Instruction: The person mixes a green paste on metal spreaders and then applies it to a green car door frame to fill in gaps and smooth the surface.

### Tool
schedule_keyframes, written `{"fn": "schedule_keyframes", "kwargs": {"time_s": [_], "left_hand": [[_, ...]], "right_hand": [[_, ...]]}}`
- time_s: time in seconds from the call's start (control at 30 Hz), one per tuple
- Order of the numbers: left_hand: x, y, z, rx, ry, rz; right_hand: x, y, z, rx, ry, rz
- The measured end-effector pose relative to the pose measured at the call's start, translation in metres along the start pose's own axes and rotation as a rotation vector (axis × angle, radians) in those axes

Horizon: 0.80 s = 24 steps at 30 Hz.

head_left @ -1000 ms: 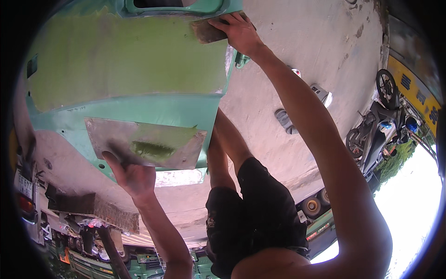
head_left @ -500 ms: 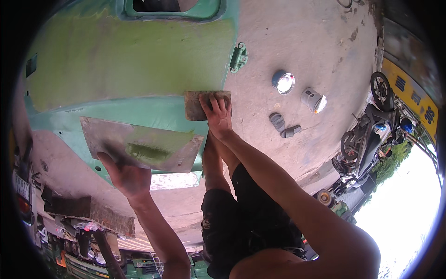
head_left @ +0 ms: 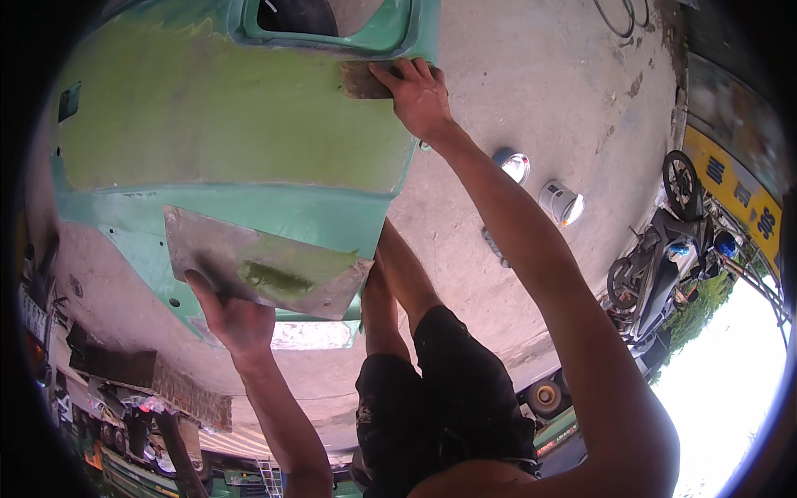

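Note:
My left hand (head_left: 241, 324) grips a thin metal sheet (head_left: 324, 295) from below; a mound of green paste (head_left: 278, 278) is smeared on the sheet. Behind it is a mint-green vehicle panel (head_left: 116, 207) with a broad olive-green coated area (head_left: 199, 116) and a window opening at the top. My right hand (head_left: 419, 100) has its fingers closed on a brown rectangular flat spreader (head_left: 361, 81), pressed to the coated area at its upper right, just below the opening.
Two cans (head_left: 511, 167) (head_left: 561, 202) and grey sandals (head_left: 496, 247), partly behind my right arm, lie on the concrete floor (head_left: 548, 83). A motorcycle (head_left: 656, 266) and a yellow sign (head_left: 730, 183) are at the right. A dark metal box (head_left: 149, 373) is at the lower left.
My right hand moved from the top edge down to the lower edge of the coated area, and is back up near the window opening now. My left hand and sheet shifted slightly.

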State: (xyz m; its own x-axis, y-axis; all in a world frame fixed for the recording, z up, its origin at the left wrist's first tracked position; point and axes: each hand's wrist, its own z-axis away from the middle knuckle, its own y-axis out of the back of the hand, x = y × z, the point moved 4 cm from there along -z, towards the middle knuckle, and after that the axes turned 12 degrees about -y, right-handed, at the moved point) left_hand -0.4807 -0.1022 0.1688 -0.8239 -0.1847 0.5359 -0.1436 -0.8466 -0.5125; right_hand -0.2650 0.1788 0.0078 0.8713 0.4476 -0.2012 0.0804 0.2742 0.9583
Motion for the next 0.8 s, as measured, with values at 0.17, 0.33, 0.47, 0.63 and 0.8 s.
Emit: {"fn": "schedule_keyframes", "kwargs": {"time_s": [0.17,0.33,0.47,0.63,0.8], "left_hand": [[0.005,0.004,-0.001,0.011,0.014,-0.001],[0.007,0.010,-0.007,-0.048,0.003,0.028],[0.008,0.017,-0.003,-0.067,0.031,0.074],[0.004,0.009,0.002,-0.001,0.021,0.013],[-0.005,-0.008,0.015,-0.034,0.062,0.014]], "right_hand": [[-0.014,-0.014,-0.004,0.023,-0.029,0.051],[-0.011,-0.017,-0.005,-0.012,-0.076,0.037],[-0.022,-0.021,0.037,-0.015,-0.130,-0.034],[-0.053,-0.045,0.160,-0.037,-0.284,-0.146],[-0.092,-0.061,0.237,-0.087,-0.285,-0.139]]}}
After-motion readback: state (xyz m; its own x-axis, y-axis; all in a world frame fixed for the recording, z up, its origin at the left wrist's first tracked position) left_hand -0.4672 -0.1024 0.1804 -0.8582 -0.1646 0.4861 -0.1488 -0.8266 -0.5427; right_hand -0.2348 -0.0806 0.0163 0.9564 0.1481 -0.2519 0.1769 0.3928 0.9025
